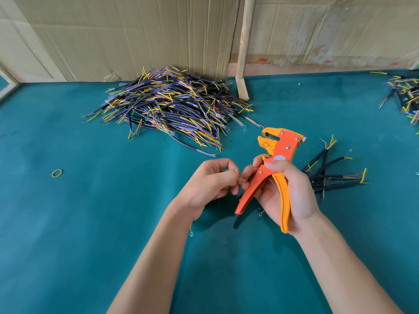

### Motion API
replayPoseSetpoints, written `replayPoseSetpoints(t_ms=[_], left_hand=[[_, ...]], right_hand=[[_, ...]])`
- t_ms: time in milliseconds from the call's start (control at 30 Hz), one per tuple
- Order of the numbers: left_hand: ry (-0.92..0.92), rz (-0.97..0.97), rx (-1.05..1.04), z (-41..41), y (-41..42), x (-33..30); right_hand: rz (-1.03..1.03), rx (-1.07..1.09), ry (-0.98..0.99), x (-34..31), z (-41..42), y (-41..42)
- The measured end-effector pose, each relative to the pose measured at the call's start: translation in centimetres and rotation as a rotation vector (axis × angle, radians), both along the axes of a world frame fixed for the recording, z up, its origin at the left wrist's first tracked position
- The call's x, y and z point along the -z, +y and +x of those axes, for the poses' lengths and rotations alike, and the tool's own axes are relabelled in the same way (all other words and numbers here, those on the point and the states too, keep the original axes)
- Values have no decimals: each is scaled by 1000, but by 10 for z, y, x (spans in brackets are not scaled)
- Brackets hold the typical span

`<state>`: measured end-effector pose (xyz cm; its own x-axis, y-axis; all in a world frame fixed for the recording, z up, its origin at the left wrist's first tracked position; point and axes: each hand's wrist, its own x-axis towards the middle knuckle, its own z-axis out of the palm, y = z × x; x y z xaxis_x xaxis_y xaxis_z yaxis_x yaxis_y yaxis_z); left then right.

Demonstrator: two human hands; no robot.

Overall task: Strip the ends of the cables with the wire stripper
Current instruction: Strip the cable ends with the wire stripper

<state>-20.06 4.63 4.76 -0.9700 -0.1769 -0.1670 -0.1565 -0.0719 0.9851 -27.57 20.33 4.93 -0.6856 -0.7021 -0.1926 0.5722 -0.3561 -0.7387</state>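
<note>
The orange wire stripper (272, 168) was held upright above the middle of the table (68, 211), its head pointing toward the far edge and its two handles spread apart. The right hand (288, 191) gripped it, palm against the yellow-orange handle and fingers (254, 175) curled round the front of the other handle. The left hand (210, 182) hovered just beside it, fingers bent inward with the tips pinched together close to the right hand's fingertips; whether it held a thin wire could not be told. Behind the right hand, toward the right edge, a small bundle of black cables (333, 173) lay on the green cover, coloured cores fanned out at their ends. A large heap of cables (172, 105) lay against the far edge, piled up to the cardboard wall (136, 30). Another pile of cables (405, 94) sat at the far right corner. A wooden stick (243, 48) leaned against the cardboard beside the large heap. A yellow rubber band (57, 173) lay alone toward the left edge.
</note>
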Motion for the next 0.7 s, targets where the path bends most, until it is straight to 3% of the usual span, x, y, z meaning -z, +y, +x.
replayPoseSetpoints(t_ms=[500,700], left_hand=[[52,79,-13,3,-7,6],[147,132,-146,4,-8,16]], right_hand=[[-64,81,1,-1,-8,8],[-42,54,-13,3,-9,8]])
